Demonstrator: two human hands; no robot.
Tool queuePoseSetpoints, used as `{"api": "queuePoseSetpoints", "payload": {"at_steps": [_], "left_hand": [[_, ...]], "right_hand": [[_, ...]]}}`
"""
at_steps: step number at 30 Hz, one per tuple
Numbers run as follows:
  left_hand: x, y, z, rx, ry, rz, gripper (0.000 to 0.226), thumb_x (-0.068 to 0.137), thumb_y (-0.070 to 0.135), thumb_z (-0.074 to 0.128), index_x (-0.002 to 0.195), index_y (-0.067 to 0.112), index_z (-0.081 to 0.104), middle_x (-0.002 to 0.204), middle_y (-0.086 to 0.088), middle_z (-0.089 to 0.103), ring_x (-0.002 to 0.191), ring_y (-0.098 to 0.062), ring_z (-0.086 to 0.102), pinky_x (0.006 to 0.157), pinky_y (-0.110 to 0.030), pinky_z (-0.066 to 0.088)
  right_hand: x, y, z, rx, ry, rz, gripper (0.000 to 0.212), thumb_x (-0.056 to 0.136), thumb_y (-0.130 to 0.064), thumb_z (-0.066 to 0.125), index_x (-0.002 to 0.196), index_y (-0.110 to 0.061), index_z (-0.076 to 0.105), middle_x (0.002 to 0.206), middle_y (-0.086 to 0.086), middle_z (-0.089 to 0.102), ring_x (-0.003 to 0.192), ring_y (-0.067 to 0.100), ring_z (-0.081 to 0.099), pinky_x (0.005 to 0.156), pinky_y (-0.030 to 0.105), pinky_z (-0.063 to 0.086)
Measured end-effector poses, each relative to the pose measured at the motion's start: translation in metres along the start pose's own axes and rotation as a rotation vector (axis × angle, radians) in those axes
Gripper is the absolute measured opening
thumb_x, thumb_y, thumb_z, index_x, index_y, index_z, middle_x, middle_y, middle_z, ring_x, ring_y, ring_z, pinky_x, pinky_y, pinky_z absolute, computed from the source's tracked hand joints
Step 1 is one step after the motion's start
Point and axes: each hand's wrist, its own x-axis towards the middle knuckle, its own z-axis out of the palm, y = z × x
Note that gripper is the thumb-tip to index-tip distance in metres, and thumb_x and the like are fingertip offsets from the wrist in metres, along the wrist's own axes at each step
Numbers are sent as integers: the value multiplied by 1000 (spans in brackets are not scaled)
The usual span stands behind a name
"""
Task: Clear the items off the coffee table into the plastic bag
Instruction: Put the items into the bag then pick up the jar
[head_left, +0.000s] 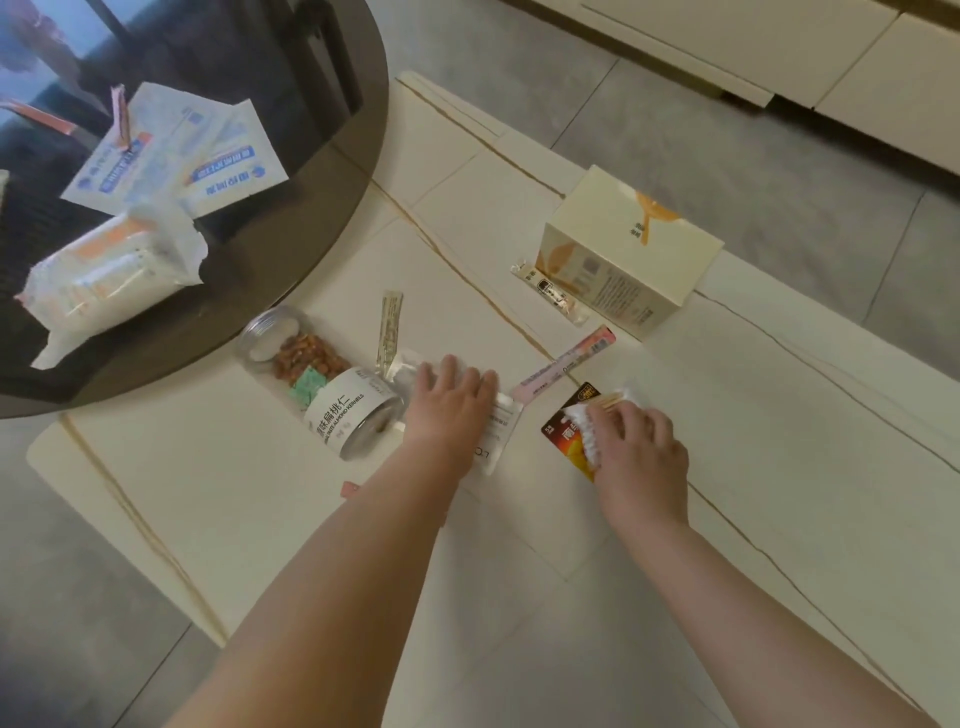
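Head view. The cream stone-topped coffee table (519, 597) with thin gold veins fills the frame; the clear cylindrical jar of almond kernels (317, 382), lying on its side, serves as landmark. Just right of the jar, the left hand (452, 400) lies flat, fingers straight, pressing on a white flat packet (498, 434) that touches the jar's lid end. Farther right of the jar, the right hand (636, 441) curls its fingers round a bundle of white-tipped cotton swabs (589, 431), over a dark red and orange sachet (563, 434). A pale narrow stick sachet (389, 327) lies just behind the jar; a pink stick sachet (569, 361) lies behind the two hands. Well right of and behind the jar stands a cream cardboard box (628, 249), with a small striped sachet (553, 293) against its base. Left of and behind the jar, a dark round glass tabletop (291, 218) overlaps the table, carrying white and blue packets (176, 156) and a torn white tissue pack (109, 275). The plastic bag cannot be seen.
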Motion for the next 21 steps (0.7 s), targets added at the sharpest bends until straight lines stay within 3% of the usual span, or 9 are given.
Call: {"api": "queuePoseSetpoints", "payload": {"at_steps": [4, 10, 13, 15, 17, 19, 21], "left_hand": [[-23, 23, -3, 5, 79, 71, 60, 79, 15, 66, 131, 10, 38, 130, -11, 42, 124, -32, 36, 114, -44, 21], [-54, 49, -20, -86, 74, -14, 35, 85, 5, 53, 119, 11, 47, 110, -5, 59, 116, -30, 48, 119, -54, 2], [-80, 49, -37, -215, 49, -99, 28, 87, 2, 46, 113, 13, 49, 109, -4, 60, 110, -28, 54, 115, -47, 21], [-101, 47, -49, -336, 37, -159, 28, 88, 0, 40, 111, 14, 48, 111, -7, 59, 106, -29, 55, 94, -37, 37], [-126, 45, -58, -494, 9, -232, 25, 89, -1, 36, 106, 12, 47, 108, -9, 58, 101, -31, 56, 83, -38, 40], [-153, 45, -65, -607, 4, -301, 18, 91, 1, 34, 98, 13, 45, 99, -8, 57, 100, -32, 58, 88, -41, 44], [-181, 45, -74, -674, 13, -356, 15, 92, 2, 34, 90, 15, 42, 92, -8, 55, 103, -31, 58, 73, -37, 48]], "right_hand": [[-8, 2, -5, 25, -31, -22, 57, 92, -30, 52, 143, -33, 27, 147, 0, 31, 133, 26, 27, 97, 37, 40], [-28, 5, -30, 116, -109, -18, 44, 94, -31, 43, 137, -27, 36, 135, -4, 47, 118, 22, 47, 94, 34, 37], [-43, 6, -53, 113, -124, -12, 33, 94, -27, 42, 127, -20, 42, 118, 0, 60, 107, 23, 55, 88, 34, 39], [-57, 6, -68, 137, -134, -29, 25, 95, -26, 40, 117, -18, 45, 108, 1, 64, 98, 24, 59, 84, 35, 41], [-73, 7, -84, 237, -179, -23, 20, 95, -28, 38, 109, -17, 47, 99, 3, 65, 92, 27, 60, 75, 33, 41], [-92, 6, -100, 339, -228, -20, 18, 95, -30, 39, 99, -15, 49, 91, 5, 63, 85, 27, 59, 64, 31, 39], [-114, 4, -118, 406, -239, -51, 17, 94, -27, 40, 97, -14, 52, 90, 5, 61, 82, 25, 57, 62, 32, 41]]}}
